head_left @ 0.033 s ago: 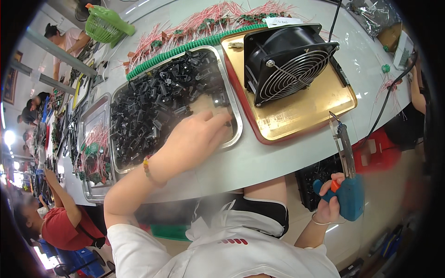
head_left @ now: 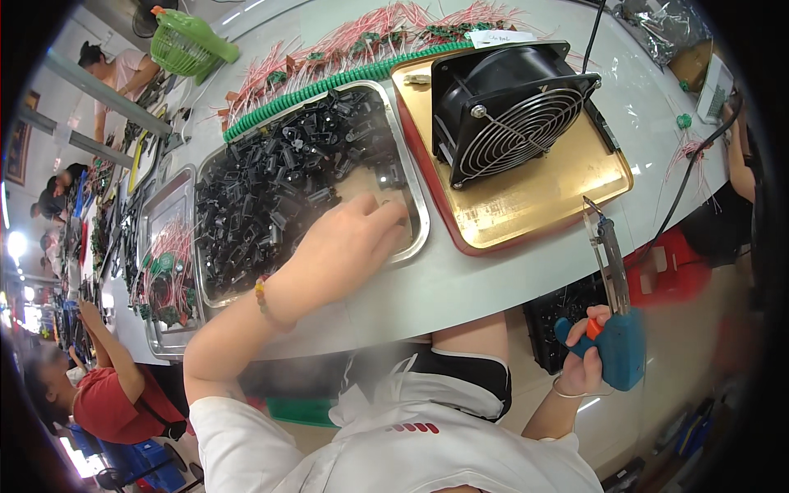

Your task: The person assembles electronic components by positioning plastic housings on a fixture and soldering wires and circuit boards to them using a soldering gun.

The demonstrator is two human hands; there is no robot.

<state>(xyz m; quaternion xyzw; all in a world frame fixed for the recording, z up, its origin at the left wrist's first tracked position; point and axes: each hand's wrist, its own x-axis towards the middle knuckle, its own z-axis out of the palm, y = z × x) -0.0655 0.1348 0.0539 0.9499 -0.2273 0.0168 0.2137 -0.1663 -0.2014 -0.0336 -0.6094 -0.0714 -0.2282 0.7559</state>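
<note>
While my left hand (head_left: pixel 341 242) is hovering over the near right part of a metal tray (head_left: pixel 421 215), its fingers are sitting bent, tips hidden, so I can't tell if they're pinching anything. Black plastic parts (head_left: pixel 263 181) are lying heaped in that tray, left of and beyond those fingers. My right hand (head_left: pixel 580 371) is gripping a blue soldering tool (head_left: pixel 626 349), fingers closed round its handle by an orange trigger (head_left: pixel 594 329), its metal tip pointing away from them. Right of my left fingers, a black fan (head_left: pixel 518 115) is standing on a gold tray (head_left: pixel 493 220).
</note>
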